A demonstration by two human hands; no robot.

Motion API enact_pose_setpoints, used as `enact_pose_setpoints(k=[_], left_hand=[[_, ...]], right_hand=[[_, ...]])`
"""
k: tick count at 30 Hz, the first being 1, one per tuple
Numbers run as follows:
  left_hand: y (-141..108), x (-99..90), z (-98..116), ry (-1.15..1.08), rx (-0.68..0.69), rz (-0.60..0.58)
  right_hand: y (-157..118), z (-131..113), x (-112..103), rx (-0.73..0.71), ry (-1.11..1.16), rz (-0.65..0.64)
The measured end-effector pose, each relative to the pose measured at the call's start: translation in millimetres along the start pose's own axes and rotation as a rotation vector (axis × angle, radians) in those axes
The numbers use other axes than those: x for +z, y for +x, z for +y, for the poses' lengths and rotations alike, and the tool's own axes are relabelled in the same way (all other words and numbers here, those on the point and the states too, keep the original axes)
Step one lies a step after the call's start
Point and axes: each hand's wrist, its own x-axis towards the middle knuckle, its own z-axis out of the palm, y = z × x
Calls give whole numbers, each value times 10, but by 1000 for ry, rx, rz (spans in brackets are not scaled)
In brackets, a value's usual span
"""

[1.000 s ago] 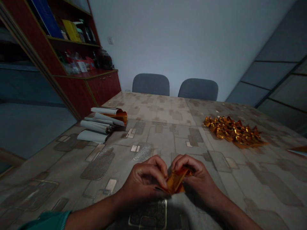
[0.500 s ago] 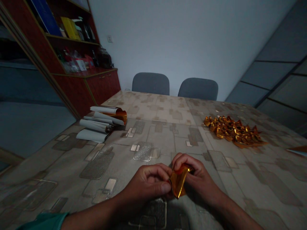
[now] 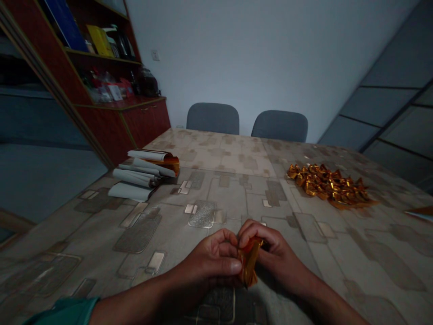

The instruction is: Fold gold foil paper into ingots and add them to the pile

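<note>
My left hand [image 3: 211, 259] and my right hand [image 3: 275, 255] meet low at the centre, close to the table's near edge. Both pinch a crumpled piece of gold foil [image 3: 249, 262], which hangs between them, partly hidden by my fingers. Farther left lies a stack of curled white-backed sheets [image 3: 135, 178], with orange-gold foil showing at its far end [image 3: 172, 164]. To the right sits a heap of small folded gold foil pieces [image 3: 326, 186], well beyond my right hand.
A patterned vinyl table cover [image 3: 216, 189] spans the table. Several grey chairs' backs [image 3: 212, 118] stand beyond the far edge. A dark red shelf cabinet [image 3: 118, 108] stands at the left, and an orange-and-white sheet [image 3: 419, 213] pokes in at the right.
The foil now hangs narrower and more upright between my fingers. My left hand has moved closer to my right, and its thumb presses against the foil's left side.
</note>
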Motion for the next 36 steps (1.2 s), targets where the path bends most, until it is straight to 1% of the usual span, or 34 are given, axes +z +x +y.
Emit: enact_pose_setpoints(k=[2, 6, 9, 17, 20, 23, 26, 29, 32, 34, 36], left_hand=[[15, -18, -9, 17, -11, 16], [58, -73, -50, 79, 26, -3], [66, -98, -63, 150, 19, 20], [41, -59, -44, 163, -39, 13], [29, -27, -10, 170, -37, 50], [21, 18, 46, 104, 31, 142], [28, 58, 82, 27, 119, 225], [37, 74, 81, -30, 162, 274], [32, 72, 65, -34, 153, 322], [24, 70, 60, -13, 137, 339], [19, 70, 60, -9, 135, 338]], right_hand=[[-2, -12, 2, -6, -41, -7], [-25, -26, -12, -45, -80, -51], [-42, -35, -26, -48, -93, -80], [-25, -48, -24, -10, -77, -132], [-35, -7, -21, 87, 18, -81], [-53, 34, -13, 188, 186, 6], [-57, 46, 20, 192, 291, 35], [-45, 42, 69, 174, 202, 85], [-35, 44, 93, 163, 121, 143], [-33, 45, 91, 154, 144, 143], [-32, 40, 89, 143, 197, 115]])
